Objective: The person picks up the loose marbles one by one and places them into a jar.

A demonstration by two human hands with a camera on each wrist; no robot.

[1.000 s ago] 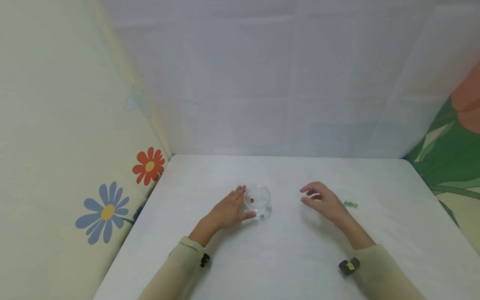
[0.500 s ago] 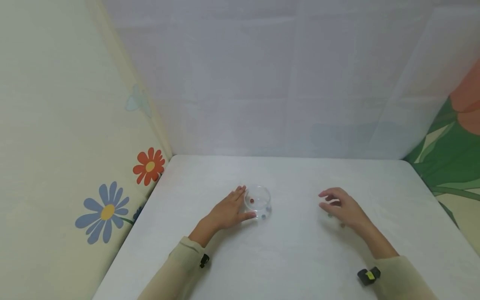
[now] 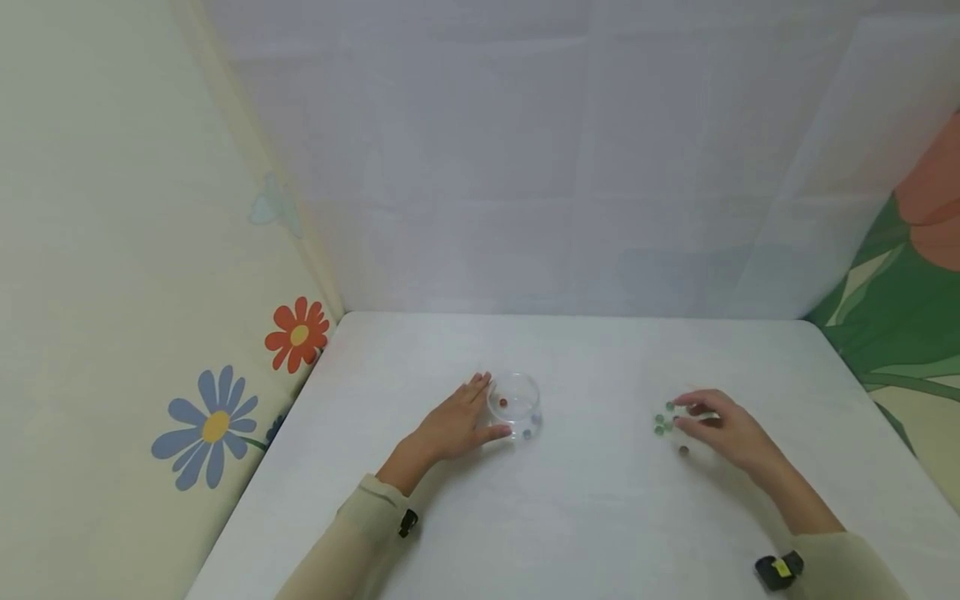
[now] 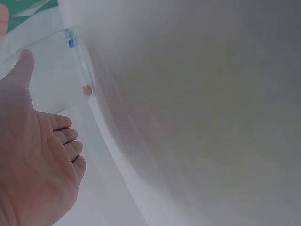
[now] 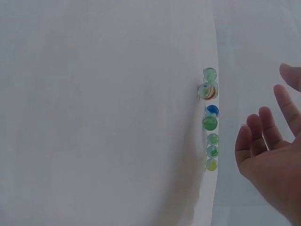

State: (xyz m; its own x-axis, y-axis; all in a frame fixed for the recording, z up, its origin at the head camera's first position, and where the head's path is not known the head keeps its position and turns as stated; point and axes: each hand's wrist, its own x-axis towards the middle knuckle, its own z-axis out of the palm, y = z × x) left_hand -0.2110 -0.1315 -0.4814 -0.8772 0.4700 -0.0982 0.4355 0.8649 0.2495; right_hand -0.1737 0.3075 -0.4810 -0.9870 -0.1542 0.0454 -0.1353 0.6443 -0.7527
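My left hand (image 3: 453, 427) lies against the near-left side of a clear round container (image 3: 525, 417), its fingers straight and its thumb across the front. Inside the container are an orange-brown marble (image 4: 86, 90) and blue marbles (image 4: 71, 44). My right hand (image 3: 723, 425) is just above a loose group of glass marbles (image 3: 659, 430), thumb and fingers apart. In the right wrist view nothing shows between these fingers. Several marbles line up there: a red-striped one (image 5: 207, 91), a blue one (image 5: 212, 111), a green one (image 5: 210, 123) and others. A brown marble (image 3: 683, 451) sits nearer me.
All of this stands on a white-covered table (image 3: 585, 517). A white sheet (image 3: 510, 167) hangs behind it. Flower-patterned cloth (image 3: 112, 292) borders the left side, with green and orange patterned cloth (image 3: 907, 300) at the right.
My right hand has moved right and toward me, away from the container and over to the marbles, which now show at its fingertips. My left hand has stayed at the container.
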